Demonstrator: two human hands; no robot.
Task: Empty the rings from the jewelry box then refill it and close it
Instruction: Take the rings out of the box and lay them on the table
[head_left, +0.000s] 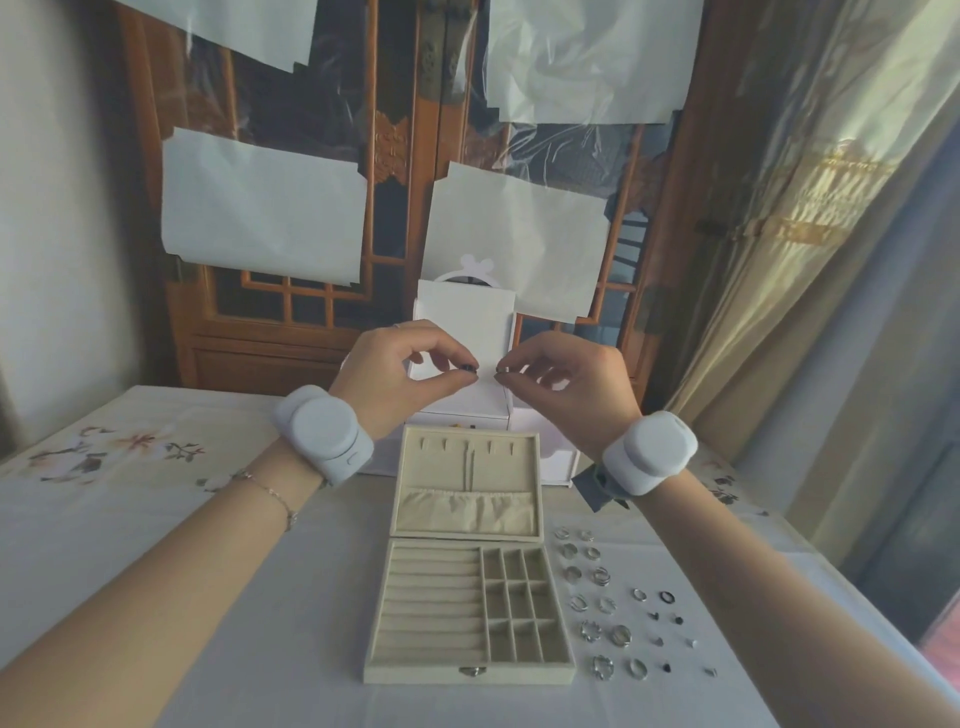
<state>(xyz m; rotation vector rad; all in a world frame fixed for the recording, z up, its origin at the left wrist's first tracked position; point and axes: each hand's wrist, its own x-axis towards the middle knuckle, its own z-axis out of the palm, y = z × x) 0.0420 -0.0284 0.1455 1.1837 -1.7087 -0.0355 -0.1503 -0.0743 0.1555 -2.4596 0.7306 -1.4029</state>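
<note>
Now | left hand (400, 376) grip pinches small dark piece (469, 368) | right hand (563, 384) likewise (box (470, 675) open)

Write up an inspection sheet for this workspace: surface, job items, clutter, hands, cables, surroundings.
Surface: table under a white cloth with flower prints at its far corners.
Job's things: beige jewelry box open, lid upright, ring slots and compartments look empty; rings laid in rows on the cloth right of the box, small studs beside them.
Clutter: white drawer unit behind the box.
Hands: left hand and right hand raised above the box, each pinching a tiny dark item; white wrist devices on both.
Cables: nothing seen.
Surroundings: wooden lattice screen with taped white sheets; curtain at right.
</note>
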